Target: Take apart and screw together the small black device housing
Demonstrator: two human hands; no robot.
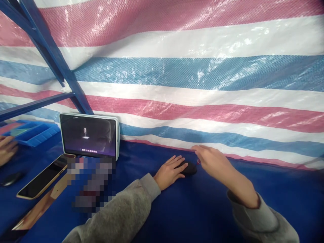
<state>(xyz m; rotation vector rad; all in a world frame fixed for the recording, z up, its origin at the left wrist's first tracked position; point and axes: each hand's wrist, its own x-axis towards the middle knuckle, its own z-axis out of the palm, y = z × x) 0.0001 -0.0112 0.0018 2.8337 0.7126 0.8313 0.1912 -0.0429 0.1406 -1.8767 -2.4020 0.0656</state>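
Mouse [191, 169]: likely light, stiff, slick; grip its sides | your left hand [170, 172]: fingers spread against it | your right hand [211, 161]: bunched, can't tell pinch

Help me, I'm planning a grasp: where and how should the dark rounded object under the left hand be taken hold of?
Judging by its low, rounded shape, the dark object is probably best pinched across its exposed right end, coming from the right; the left hand covers part of its left side.

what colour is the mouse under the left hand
Black: the mouse under the left hand shows best in the head view.
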